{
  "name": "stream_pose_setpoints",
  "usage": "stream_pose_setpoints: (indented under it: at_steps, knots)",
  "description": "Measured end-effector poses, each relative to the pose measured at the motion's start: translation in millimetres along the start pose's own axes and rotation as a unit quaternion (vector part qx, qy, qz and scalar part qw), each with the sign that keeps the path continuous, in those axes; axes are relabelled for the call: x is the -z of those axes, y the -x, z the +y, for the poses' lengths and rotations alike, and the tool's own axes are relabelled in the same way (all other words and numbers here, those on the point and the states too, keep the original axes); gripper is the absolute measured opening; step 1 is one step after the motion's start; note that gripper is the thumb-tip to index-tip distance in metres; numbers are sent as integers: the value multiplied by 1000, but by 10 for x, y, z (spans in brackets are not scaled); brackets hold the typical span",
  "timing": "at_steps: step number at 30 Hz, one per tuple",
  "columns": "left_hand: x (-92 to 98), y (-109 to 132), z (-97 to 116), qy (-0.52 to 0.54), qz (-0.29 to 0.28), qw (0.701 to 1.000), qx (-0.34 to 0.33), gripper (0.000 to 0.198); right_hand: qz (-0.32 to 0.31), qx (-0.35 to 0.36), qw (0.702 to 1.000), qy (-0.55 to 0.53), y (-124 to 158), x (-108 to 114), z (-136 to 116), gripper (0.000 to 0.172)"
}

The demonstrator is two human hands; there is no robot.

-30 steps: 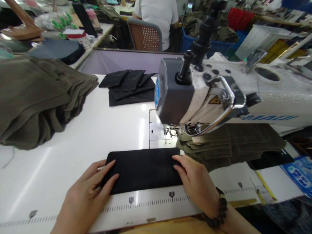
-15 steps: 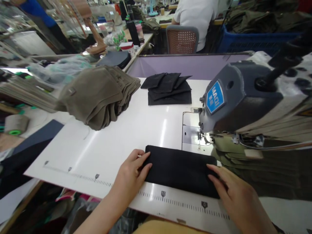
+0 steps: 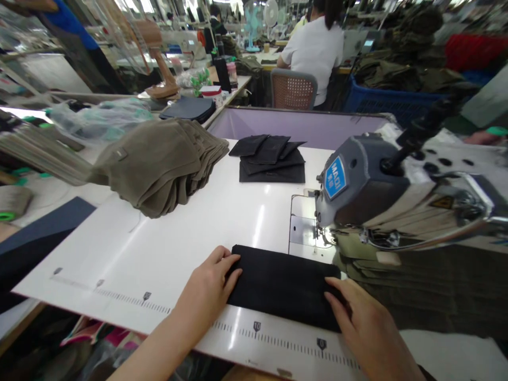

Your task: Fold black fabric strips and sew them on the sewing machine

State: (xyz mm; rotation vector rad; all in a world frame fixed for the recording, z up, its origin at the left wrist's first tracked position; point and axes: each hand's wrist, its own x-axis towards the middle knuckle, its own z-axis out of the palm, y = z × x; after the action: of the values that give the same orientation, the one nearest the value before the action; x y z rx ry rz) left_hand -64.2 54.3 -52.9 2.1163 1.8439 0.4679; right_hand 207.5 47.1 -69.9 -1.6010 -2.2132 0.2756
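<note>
A folded rectangular piece of black fabric (image 3: 281, 286) lies flat on the white sewing table, in front of the needle area. Its left end is pinched between the thumb and fingers of my left hand (image 3: 208, 288). At the opposite end, my right hand (image 3: 361, 315) grips the right edge the same way. Just beyond the fabric stands a sewing machine (image 3: 357, 174) with a blue badge, its lamp lit over the metal needle plate (image 3: 304, 231). The fabric sits short of the presser foot, apart from it.
A fanned stack of olive-brown fabric pieces (image 3: 159, 164) covers the table's left side. Folded black pieces (image 3: 272, 169) lie at the back. Green fabric pieces (image 3: 397, 275) are under and right of the machine head. A person in white (image 3: 313, 53) sits beyond the purple partition (image 3: 278, 124).
The head view has tilted up and shifted slightly, so more of the room shows. Both hands keep their hold, and the black fabric stays at about the same place on the table.
</note>
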Motion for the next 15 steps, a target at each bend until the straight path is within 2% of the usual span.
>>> stream_pose_setpoints:
  at_steps: [2, 4, 6, 7, 9, 12, 13, 15]
  knots:
    - [8, -34, -4, -55, 13, 997, -54, 24, -1, -1, 999, 43, -31, 30, -59, 26]
    - [21, -81, 5, -91, 5, 983, -159, 30, -14, -6, 994, 105, -75, 70, -137, 17]
    - [38, -134, 41, -97, -38, 960, -262, 35, -33, -8, 986, 165, -126, 104, -227, 6]
    - [47, -160, 73, -95, -64, 950, -291, 34, -37, -4, 982, 187, -151, 112, -271, 5]
    - [59, -206, 166, -107, -93, 945, -294, 31, -24, 37, 980, 194, -194, 99, -346, 16]
    - [38, -243, 353, -159, -88, 953, -243, 28, 19, 160, 978, 132, -241, 12, -406, 32]
    - [14, -247, 412, -175, -83, 954, -230, 24, 25, 190, 975, 112, -252, -22, -416, 33]
    - [-64, -239, 501, -194, -75, 951, -229, 16, 27, 206, 974, 94, -272, -76, -438, 29]
